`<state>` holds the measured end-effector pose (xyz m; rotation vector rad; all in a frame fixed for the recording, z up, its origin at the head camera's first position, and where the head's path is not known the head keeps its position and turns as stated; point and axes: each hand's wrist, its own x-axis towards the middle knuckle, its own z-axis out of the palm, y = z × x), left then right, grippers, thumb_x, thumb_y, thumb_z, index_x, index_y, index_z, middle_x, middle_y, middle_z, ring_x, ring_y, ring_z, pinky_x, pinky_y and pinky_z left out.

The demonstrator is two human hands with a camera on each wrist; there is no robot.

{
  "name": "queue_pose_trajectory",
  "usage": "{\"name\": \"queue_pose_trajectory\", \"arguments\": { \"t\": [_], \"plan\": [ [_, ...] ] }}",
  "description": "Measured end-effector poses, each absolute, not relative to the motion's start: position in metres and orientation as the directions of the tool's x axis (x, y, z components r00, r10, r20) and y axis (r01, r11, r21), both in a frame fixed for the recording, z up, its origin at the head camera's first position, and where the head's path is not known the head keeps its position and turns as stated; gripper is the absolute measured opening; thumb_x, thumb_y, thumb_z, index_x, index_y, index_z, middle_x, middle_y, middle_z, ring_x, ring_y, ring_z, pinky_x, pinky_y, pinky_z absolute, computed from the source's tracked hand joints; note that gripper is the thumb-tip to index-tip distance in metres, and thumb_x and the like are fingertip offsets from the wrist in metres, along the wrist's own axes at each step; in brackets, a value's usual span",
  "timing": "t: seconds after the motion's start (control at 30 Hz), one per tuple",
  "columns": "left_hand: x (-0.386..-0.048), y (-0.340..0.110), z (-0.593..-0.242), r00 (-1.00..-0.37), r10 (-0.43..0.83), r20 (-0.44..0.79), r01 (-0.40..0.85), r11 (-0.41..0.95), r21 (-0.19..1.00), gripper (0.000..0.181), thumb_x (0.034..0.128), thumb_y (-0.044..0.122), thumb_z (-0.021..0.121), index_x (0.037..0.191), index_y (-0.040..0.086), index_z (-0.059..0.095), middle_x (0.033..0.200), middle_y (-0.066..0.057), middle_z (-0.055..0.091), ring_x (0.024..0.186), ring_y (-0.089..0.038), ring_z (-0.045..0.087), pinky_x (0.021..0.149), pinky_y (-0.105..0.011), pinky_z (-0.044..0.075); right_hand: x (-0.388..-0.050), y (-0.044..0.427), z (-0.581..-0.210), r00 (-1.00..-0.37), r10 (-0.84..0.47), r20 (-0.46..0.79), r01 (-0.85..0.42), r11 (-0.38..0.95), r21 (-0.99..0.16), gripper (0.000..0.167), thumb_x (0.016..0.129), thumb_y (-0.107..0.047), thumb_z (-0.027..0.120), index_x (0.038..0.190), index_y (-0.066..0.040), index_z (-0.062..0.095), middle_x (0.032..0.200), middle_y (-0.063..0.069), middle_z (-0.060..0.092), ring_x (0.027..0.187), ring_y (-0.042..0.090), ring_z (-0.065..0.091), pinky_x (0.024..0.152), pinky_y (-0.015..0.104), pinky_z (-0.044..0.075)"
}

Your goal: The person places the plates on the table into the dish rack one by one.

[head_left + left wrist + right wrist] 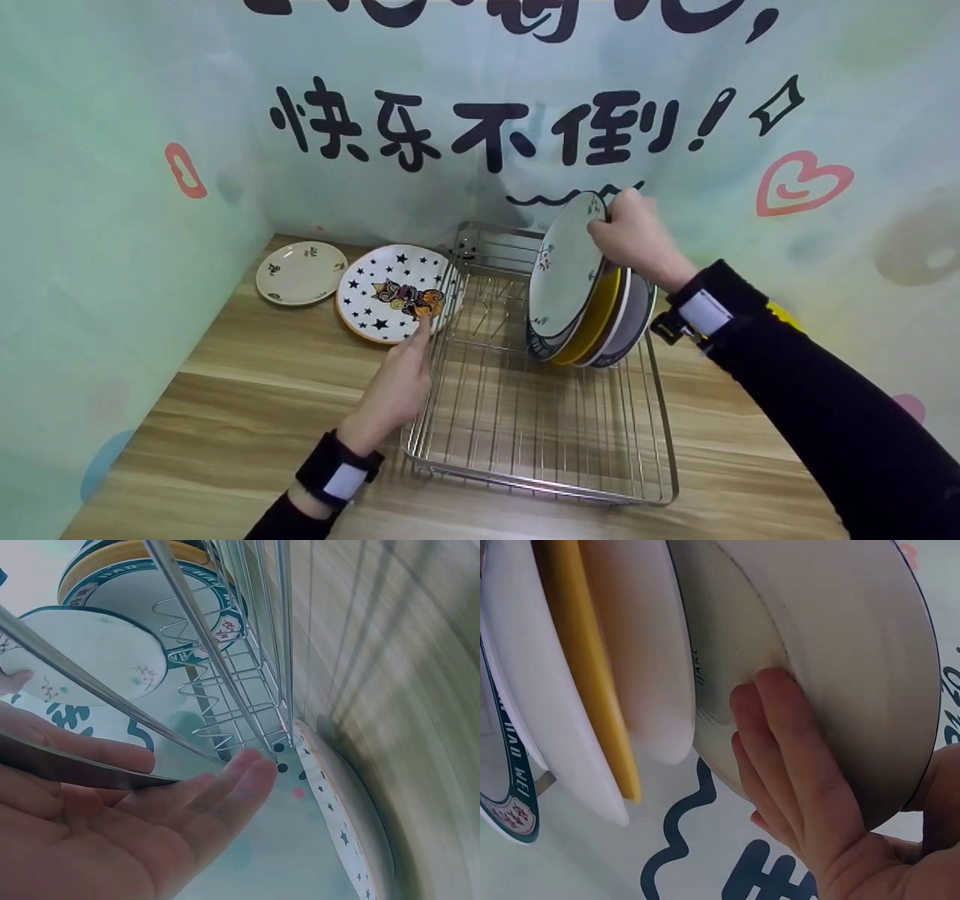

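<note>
The head view looks forward and down from above the near part of the tabletop [225, 420], far enough back to take in the whole dish rack [663, 420]. The left wrist view sits close to the left hand [394, 382] at the rack's left edge, facing between its rails, tabletop tipped upright at right. The right wrist view, very near the right hand [637, 232], faces the raised plate's [566, 266] underside. Head and left wrist views share the star plate [375, 285].

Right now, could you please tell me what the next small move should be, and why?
Probably lower the white plate into the wire slots beside the standing plates: the right hand holds it higher than those, bare slots show to its left, and the left hand grips the rack.
</note>
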<state>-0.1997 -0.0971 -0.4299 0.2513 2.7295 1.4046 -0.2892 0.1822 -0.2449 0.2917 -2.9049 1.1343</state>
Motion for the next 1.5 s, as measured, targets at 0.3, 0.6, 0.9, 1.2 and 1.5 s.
{"name": "queue_pose_trajectory", "arguments": {
  "t": [0.3, 0.6, 0.9, 1.2, 1.5],
  "plan": [
    [-0.199, -0.096, -0.431, -0.984, 0.175, 0.042, 0.139, 0.587, 0.797, 0.067, 0.0969, -0.006, 0.042, 0.155, 0.005, 0.010, 0.155, -0.022, 0.024, 0.141, -0.035, 0.027, 0.114, -0.043, 0.022, -0.292, 0.173, -0.256, -0.978, -0.179, 0.109, -0.207, 0.751, -0.627, 0.026, 0.087, 0.004, 0.045, 0.066, 0.003, 0.060, 0.079, 0.024, 0.070, 0.060, 0.031, 0.070, 0.044, 0.035, 0.055],
    [-0.199, -0.097, -0.430, -0.982, 0.182, 0.050, 0.146, 0.568, 0.810, 0.068, 0.0972, -0.007, 0.042, 0.155, 0.005, 0.008, 0.155, -0.022, 0.023, 0.141, -0.034, 0.026, 0.113, -0.041, 0.023, -0.294, 0.174, -0.253, -0.979, -0.154, 0.132, -0.203, 0.756, -0.623, 0.027, 0.087, 0.004, 0.044, 0.062, 0.000, 0.054, 0.071, 0.022, 0.068, 0.056, 0.030, 0.069, 0.045, 0.037, 0.056],
    [-0.200, -0.101, -0.434, -0.979, 0.187, 0.075, 0.168, 0.552, 0.816, 0.066, 0.0972, -0.008, 0.041, 0.154, 0.002, 0.009, 0.155, -0.022, 0.023, 0.141, -0.031, 0.026, 0.114, -0.040, 0.022, -0.302, 0.163, -0.265, -0.978, -0.148, 0.150, -0.208, 0.792, -0.574, 0.027, 0.082, 0.008, 0.044, 0.061, -0.007, 0.044, 0.049, 0.004, 0.050, 0.053, 0.035, 0.066, 0.038, 0.030, 0.051],
    [-0.201, -0.100, -0.432, -0.977, 0.192, 0.090, 0.185, 0.563, 0.805, 0.063, 0.0990, -0.005, 0.040, 0.154, 0.000, 0.010, 0.153, -0.022, 0.025, 0.140, -0.033, 0.027, 0.114, -0.041, 0.022, -0.301, 0.154, -0.276, -0.975, -0.193, 0.112, -0.223, 0.820, -0.527, 0.028, 0.083, 0.006, 0.045, 0.059, -0.007, 0.043, 0.054, 0.006, 0.049, 0.046, 0.023, 0.058, 0.035, 0.021, 0.042],
    [-0.202, -0.098, -0.431, -0.979, 0.191, 0.077, 0.174, 0.567, 0.805, 0.061, 0.0997, -0.005, 0.038, 0.154, 0.001, 0.010, 0.154, -0.022, 0.024, 0.141, -0.032, 0.027, 0.114, -0.041, 0.022, -0.302, 0.149, -0.291, -0.974, -0.219, 0.064, -0.221, 0.833, -0.507, 0.031, 0.083, 0.006, 0.046, 0.059, -0.010, 0.038, 0.052, 0.003, 0.045, 0.043, 0.017, 0.052, 0.034, 0.020, 0.036]
  ]
}}
